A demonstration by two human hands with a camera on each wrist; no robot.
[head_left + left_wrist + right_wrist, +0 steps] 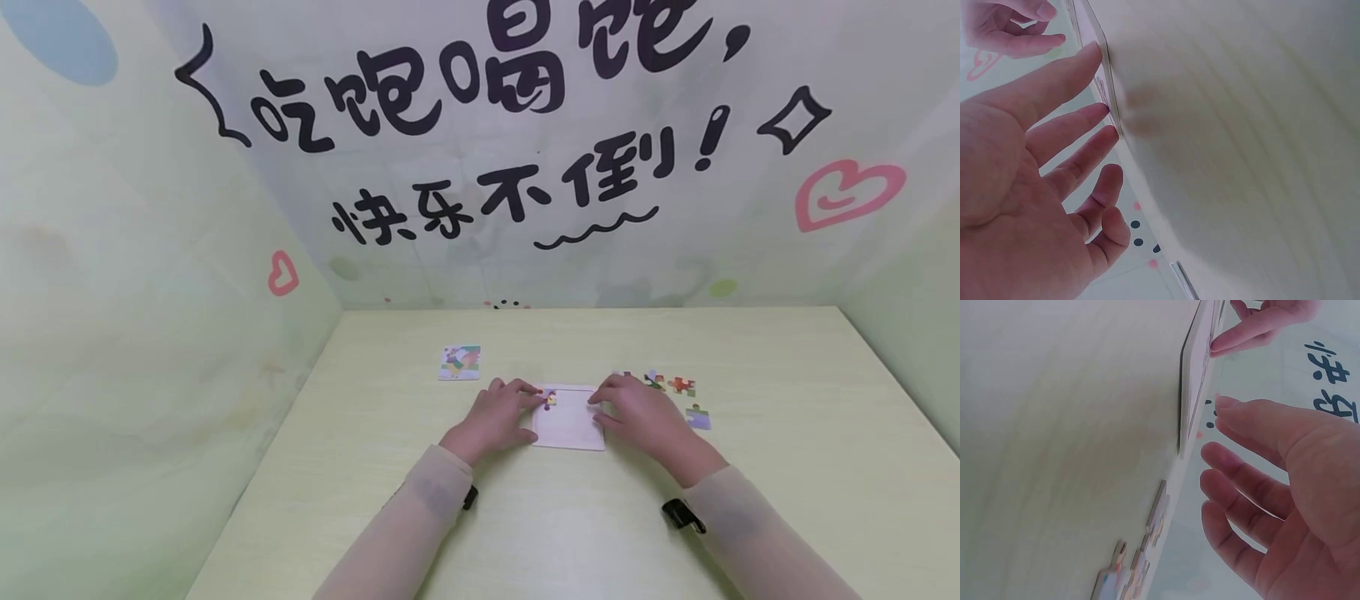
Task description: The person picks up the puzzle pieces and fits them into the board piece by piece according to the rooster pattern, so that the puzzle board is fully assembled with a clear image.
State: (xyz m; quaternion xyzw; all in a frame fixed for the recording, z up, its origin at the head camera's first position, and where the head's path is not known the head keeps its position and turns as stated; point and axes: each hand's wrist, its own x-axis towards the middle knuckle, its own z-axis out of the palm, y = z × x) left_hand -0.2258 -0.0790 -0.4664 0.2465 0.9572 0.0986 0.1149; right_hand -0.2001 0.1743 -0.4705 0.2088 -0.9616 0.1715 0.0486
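A shallow white puzzle tray [570, 425] lies on the table between both hands, with one colourful jigsaw piece [551, 397] in its far left corner. My left hand [491, 417] is at the tray's left side. Its fingertips touch the tray by that piece, and in the left wrist view the thumb [1060, 78] rests at the tray edge. Over the right edge is my right hand [645, 412], fingers loosely bent and apart; in the right wrist view nothing sits between thumb and fingers [1241, 472]. Several loose jigsaw pieces [682, 386] lie beyond and right of it, one partly hidden.
A small picture card [459, 363] lies at the back left of the table [757, 350]. Behind the table rises a printed cloth wall [450, 275] with black writing, and similar cloth stands at both sides. A black strap [682, 515] shows at the right wrist.
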